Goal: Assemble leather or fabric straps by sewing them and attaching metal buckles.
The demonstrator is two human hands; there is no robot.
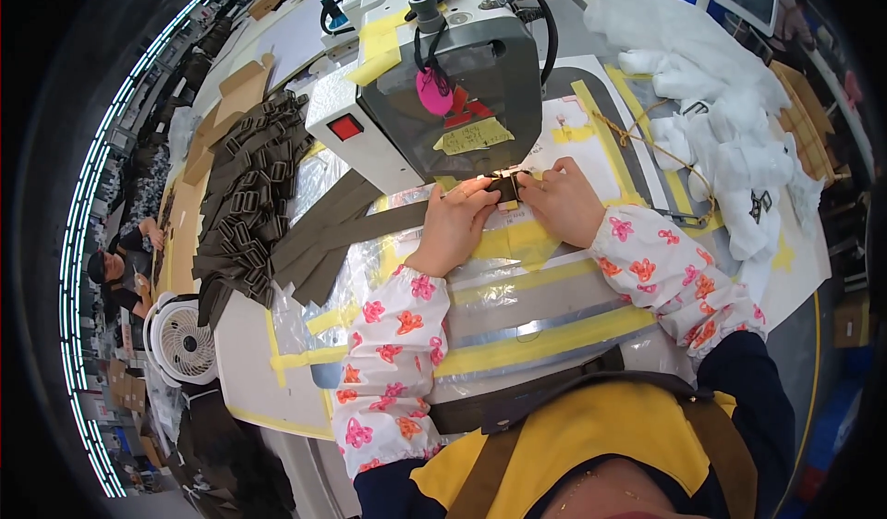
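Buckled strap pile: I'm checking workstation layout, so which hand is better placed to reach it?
Probably the left hand: the strap pile lies on that side, nearer than to the right hand, though both look occupied.

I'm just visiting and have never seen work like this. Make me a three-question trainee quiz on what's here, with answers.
1. What colour is the oval tag hanging on the front of the machine?
2. True or false: the left hand is on a strap, with the right hand close by.
3. What is heaped to the left of both hands?
A) white wrapping
B) buckled straps
C) scissors

Key: 1. Pink; 2. True; 3. B
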